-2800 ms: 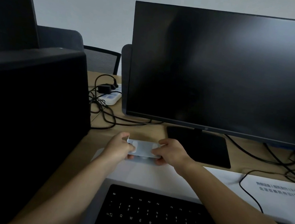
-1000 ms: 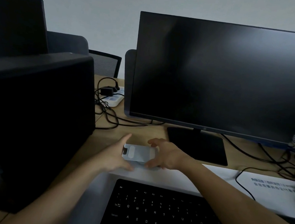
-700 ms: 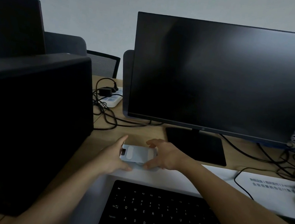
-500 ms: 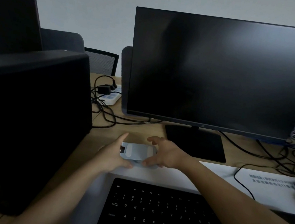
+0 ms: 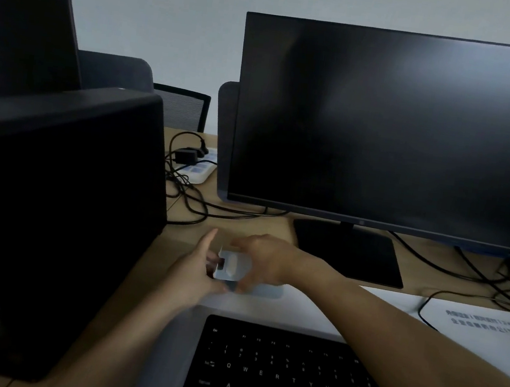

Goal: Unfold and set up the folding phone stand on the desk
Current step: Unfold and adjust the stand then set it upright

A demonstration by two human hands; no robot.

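The folding phone stand (image 5: 231, 267) is a small silver-grey plate with a pale pad and a dark slot at its left end. It is tilted up on the wooden desk (image 5: 253, 225), just beyond the keyboard. Its flat base (image 5: 267, 290) lies under it on the white mat. My left hand (image 5: 197, 270) grips the stand's left end, thumb stretched up. My right hand (image 5: 266, 262) reaches over from the right and holds the raised plate by its top and lower edge. Fingers hide the hinge.
A black keyboard (image 5: 285, 377) lies close in front. A large dark monitor (image 5: 384, 125) on a flat black foot (image 5: 349, 250) stands behind the hands. A black box (image 5: 52, 210) fills the left. Cables (image 5: 189, 191) and a power strip (image 5: 200, 170) lie behind; more cables are at the right.
The stand's top plate lay flat between my hands; now it is swung up to a tilt and a flat base shows beneath it. Both hands have closed in on it.
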